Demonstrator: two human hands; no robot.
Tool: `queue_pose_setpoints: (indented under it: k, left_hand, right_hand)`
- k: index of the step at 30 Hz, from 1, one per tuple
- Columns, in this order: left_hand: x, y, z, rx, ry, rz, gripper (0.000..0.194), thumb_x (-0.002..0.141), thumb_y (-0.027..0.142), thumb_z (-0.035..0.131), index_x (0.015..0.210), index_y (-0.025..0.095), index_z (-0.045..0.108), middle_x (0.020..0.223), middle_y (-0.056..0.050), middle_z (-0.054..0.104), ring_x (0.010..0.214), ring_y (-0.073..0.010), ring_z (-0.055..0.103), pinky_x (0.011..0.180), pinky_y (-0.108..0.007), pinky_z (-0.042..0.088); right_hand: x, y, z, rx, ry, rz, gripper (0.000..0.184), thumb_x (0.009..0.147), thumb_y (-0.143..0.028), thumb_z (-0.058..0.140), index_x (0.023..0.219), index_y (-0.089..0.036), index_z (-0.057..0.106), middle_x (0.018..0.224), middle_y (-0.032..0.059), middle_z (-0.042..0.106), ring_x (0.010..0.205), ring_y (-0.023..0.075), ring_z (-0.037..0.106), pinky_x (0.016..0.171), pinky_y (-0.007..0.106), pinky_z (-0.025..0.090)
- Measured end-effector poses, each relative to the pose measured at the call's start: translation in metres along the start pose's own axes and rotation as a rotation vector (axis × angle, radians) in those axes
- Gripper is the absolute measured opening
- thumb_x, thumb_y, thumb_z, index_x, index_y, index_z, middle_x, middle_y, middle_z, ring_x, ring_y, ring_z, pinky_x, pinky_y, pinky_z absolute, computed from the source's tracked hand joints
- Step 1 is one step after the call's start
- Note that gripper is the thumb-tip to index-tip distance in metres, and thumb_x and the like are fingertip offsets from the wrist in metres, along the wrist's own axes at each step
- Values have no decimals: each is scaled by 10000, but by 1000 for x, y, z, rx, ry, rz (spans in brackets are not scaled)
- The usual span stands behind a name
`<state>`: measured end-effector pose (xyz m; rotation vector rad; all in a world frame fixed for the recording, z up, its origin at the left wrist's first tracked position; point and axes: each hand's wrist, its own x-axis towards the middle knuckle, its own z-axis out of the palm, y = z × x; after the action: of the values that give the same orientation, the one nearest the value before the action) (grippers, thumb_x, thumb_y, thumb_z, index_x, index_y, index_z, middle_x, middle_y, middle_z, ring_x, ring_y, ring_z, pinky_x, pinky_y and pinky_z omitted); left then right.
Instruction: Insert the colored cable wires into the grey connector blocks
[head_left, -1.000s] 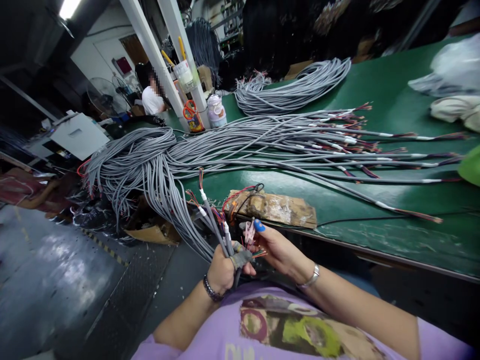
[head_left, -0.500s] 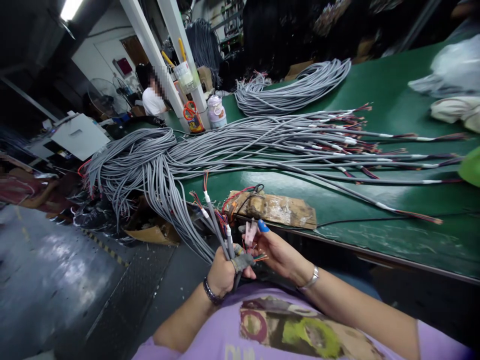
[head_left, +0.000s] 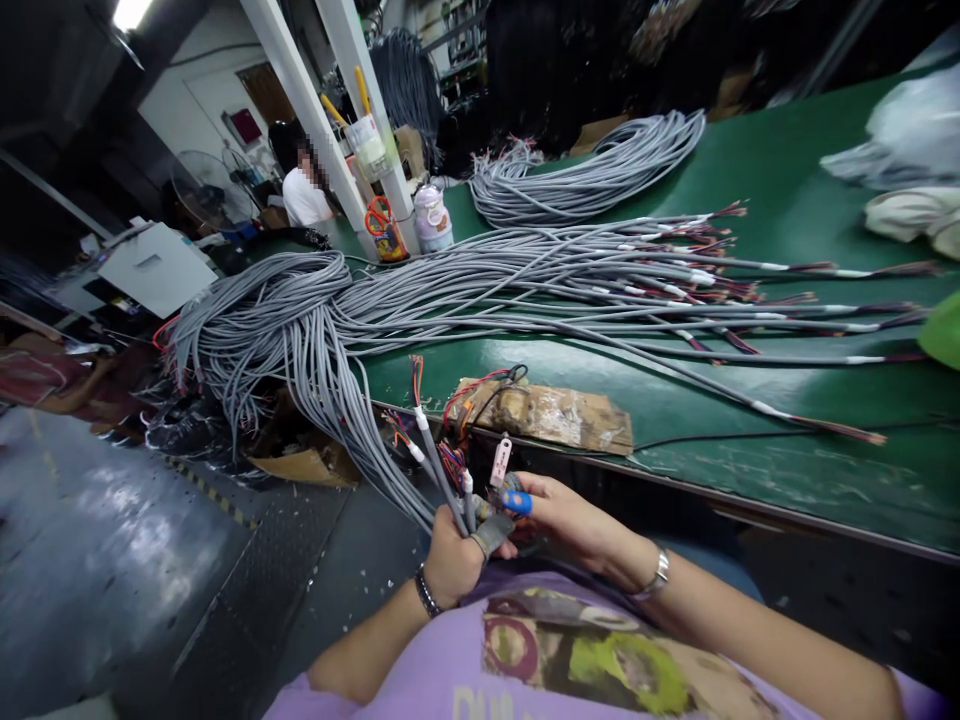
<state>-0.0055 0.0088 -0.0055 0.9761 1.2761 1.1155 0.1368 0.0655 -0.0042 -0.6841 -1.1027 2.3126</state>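
My left hand (head_left: 454, 560) is closed around a handful of grey cables (head_left: 442, 475). Their ends point up, with white bands and bare coloured wires (head_left: 417, 380) fanning out above the fist. Grey tape wraps the left thumb. My right hand (head_left: 570, 515), a blue cover on its thumb, pinches close beside the left thumb. A small pale pink plastic piece (head_left: 501, 460) with a hole at its top sticks up from the right fingers. Its lower part is hidden, and so is whatever wire lies under the thumb.
A green table (head_left: 757, 460) carries a long spread of grey cables (head_left: 480, 280) and a coiled bundle (head_left: 592, 180). At the near edge sits a taped wooden board (head_left: 559, 415) with a black cord. A bottle (head_left: 433, 218) stands by white posts. Another person (head_left: 304, 190) is beyond.
My right thumb has come down from its raised position and now presses near the left thumb. The pink piece has turned and stands upright. Both hands have shifted slightly right.
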Motion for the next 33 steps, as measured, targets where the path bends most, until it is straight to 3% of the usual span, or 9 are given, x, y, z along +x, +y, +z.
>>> queue_pose_setpoints:
  k: [5, 12, 21, 29, 33]
  left_hand:
    - [-2, 6, 1, 88, -21, -4, 374, 682, 450, 715, 509, 151, 574, 455, -29, 594, 469, -154, 587, 537, -269, 464]
    - [-1, 3, 0, 0, 29, -12, 345, 669, 440, 726, 563, 156, 562, 447, -8, 588, 468, -149, 586, 538, -268, 477]
    - [-2, 4, -1, 94, -46, 2, 371, 697, 428, 706, 496, 146, 574, 459, -25, 589, 469, -139, 569, 551, -264, 468]
    - [-2, -12, -13, 56, -74, 2, 334, 724, 399, 702, 546, 141, 588, 470, -26, 612, 467, -139, 571, 527, -249, 452]
    - [1, -16, -15, 45, -75, 20, 341, 743, 395, 687, 540, 138, 594, 471, -29, 617, 469, -139, 575, 540, -252, 457]
  right_hand:
    - [-1, -1, 4, -72, 77, -23, 354, 660, -441, 730, 710, -177, 500, 513, -2, 626, 473, 134, 567, 493, 238, 309]
    - [0, 5, -1, 5, 69, -44, 268, 687, -360, 696, 679, -182, 495, 529, -8, 634, 507, 149, 607, 512, 246, 365]
    - [1, 6, 0, -104, 61, -47, 368, 691, -482, 702, 698, -190, 480, 508, -6, 620, 484, 152, 582, 506, 258, 367]
    - [-1, 12, 0, -69, 59, -54, 324, 675, -431, 721, 697, -180, 517, 561, -4, 626, 534, 151, 587, 585, 291, 416]
    - [1, 17, 6, -24, 130, -35, 271, 691, -397, 694, 728, -186, 529, 542, -12, 622, 497, 147, 582, 564, 287, 420]
